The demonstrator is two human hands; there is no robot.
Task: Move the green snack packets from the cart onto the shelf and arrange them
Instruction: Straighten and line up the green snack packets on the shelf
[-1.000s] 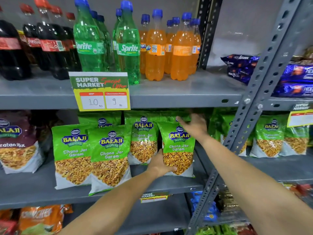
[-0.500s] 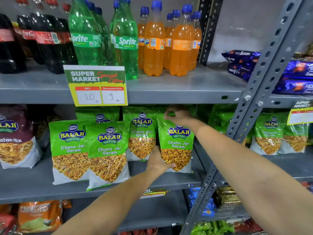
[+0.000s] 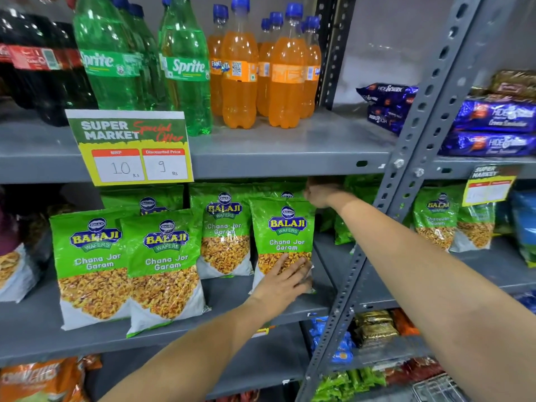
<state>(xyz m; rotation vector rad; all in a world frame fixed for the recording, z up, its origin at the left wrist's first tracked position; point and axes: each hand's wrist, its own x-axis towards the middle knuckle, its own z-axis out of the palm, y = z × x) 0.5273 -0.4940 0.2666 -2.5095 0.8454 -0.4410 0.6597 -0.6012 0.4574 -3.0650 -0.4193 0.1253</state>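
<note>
Several green Balaji snack packets stand on the grey middle shelf [image 3: 232,303]. The rightmost green packet [image 3: 282,227] stands upright near the shelf's right end. My left hand [image 3: 285,281] lies across its lower front, fingers spread over the picture of the snack and around the bottom right edge. My right hand [image 3: 320,192] is closed at the packet's top right corner, just under the shelf above, with its fingertips hidden. Three more packets [image 3: 90,256] [image 3: 165,265] [image 3: 224,230] stand to the left, with others partly hidden behind them.
A slanting grey upright post [image 3: 406,184] crosses my right forearm. Soda bottles [image 3: 240,74] and a price sign [image 3: 130,146] sit on the shelf above. More green packets [image 3: 435,216] fill the right bay. A wire basket corner [image 3: 435,388] shows at the bottom right.
My right hand slid from the packet's top middle to its top right corner. My left hand moved from the packet's lower left edge onto its lower front.
</note>
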